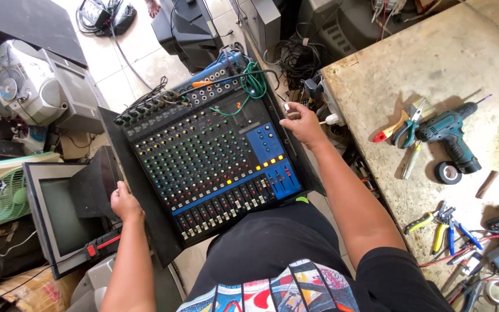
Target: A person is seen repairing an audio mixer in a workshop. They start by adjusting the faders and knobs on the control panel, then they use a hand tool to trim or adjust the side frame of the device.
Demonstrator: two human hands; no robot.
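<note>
Audio mixing console (215, 156) dead centre, lying flat in a black case (145, 196) across the lap, tilted with its far end toward 11 o'clock — rows of coloured knobs, a blue panel at its 3 o'clock side, faders along the near edge. Green cable (253, 84) coiled at 12 o'clock among the sockets. Left hand (123, 202) at 8 o'clock, fingers curled down over the case's edge, gripping it. Right hand (302, 124) at 2 o'clock, closed loosely on the case's far side, a small pale object pinched at the fingertips — can't tell what. Further out at 3 o'clock, workbench (376, 75) with teal cordless drill (451, 133), paintbrush (402, 122), tape roll (449, 172), pliers (443, 222). Old monitor (59, 214) at 8 o'clock.
</note>
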